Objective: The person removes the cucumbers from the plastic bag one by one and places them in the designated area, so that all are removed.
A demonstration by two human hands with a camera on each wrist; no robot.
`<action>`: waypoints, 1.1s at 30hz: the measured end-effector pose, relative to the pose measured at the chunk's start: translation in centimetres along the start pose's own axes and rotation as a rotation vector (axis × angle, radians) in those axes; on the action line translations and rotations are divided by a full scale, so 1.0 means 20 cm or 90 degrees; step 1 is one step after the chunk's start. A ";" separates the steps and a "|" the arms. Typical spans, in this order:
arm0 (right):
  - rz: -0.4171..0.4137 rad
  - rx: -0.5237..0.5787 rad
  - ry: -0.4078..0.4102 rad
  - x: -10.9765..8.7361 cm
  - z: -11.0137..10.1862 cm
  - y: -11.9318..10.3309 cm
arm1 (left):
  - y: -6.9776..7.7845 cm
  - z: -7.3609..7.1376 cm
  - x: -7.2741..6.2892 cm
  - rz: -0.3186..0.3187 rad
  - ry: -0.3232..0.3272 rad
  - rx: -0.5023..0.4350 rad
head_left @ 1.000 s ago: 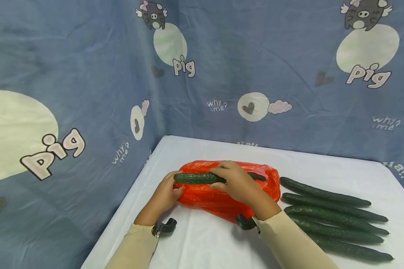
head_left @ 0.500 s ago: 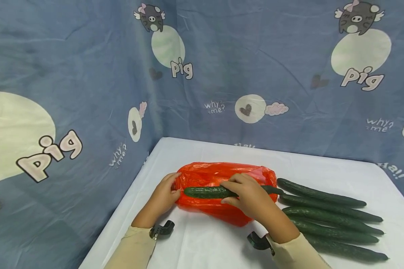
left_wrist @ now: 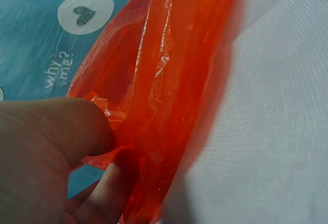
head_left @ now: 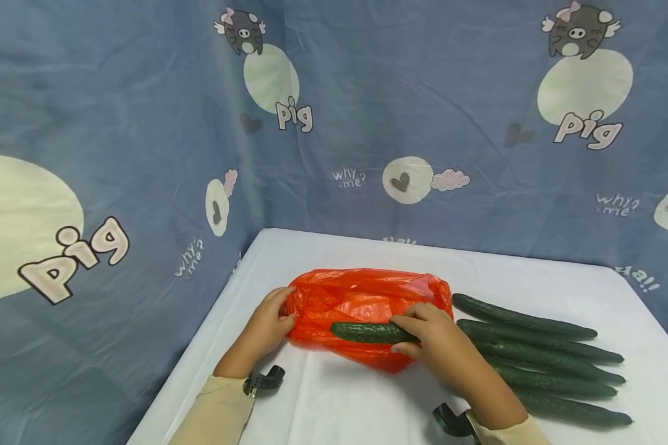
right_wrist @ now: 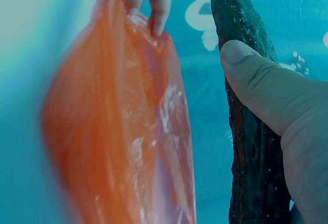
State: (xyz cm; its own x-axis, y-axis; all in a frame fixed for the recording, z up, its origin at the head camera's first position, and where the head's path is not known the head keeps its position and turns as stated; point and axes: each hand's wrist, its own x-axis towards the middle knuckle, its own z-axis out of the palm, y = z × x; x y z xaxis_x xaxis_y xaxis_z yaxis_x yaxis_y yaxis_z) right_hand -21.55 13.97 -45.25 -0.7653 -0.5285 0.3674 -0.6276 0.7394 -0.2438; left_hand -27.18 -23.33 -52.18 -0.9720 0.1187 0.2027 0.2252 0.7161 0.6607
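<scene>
A dark green cucumber [head_left: 360, 332] hangs over the near side of a red plastic bag [head_left: 362, 285]. My right hand [head_left: 442, 349] grips it around its right part, which the hand covers; the right wrist view shows my thumb lying along the cucumber [right_wrist: 259, 167], apart from the bag [right_wrist: 113, 131]. At the bag's left edge, my left hand [head_left: 266, 320] pinches the thin plastic. Close up in the left wrist view, the bag's film [left_wrist: 164, 75] runs between my thumb and fingers. The bag lies on its side, wrinkled and slightly puffed.
Several cucumbers [head_left: 534, 353] lie side by side on the right of the white-covered table [head_left: 334, 408], close to the bag's right end. A blue printed curtain [head_left: 339, 111] hangs behind the table and along its left side.
My right hand has carried the cucumber from over the bag's middle toward the right and nearer to me. My left hand stays at the bag's left edge.
</scene>
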 end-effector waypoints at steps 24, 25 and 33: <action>0.050 -0.067 0.024 -0.33 -0.08 0.14 | 0.01 0.01 -0.01 -0.009 -0.002 0.002; 0.056 -0.072 0.025 -0.35 -0.08 0.14 | 0.01 0.01 -0.01 -0.010 -0.006 0.001; 0.091 -0.100 0.026 -0.46 -0.11 0.18 | 0.02 0.01 0.00 0.000 0.000 0.005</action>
State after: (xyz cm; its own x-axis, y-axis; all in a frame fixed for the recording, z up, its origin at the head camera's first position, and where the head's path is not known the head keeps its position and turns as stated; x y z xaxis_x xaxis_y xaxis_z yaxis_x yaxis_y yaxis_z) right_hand -16.58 22.43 -47.56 -0.8369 -0.3981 0.3758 -0.4802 0.8634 -0.1548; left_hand -27.16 -22.87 -52.12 -0.9721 0.1191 0.2022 0.2247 0.7214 0.6550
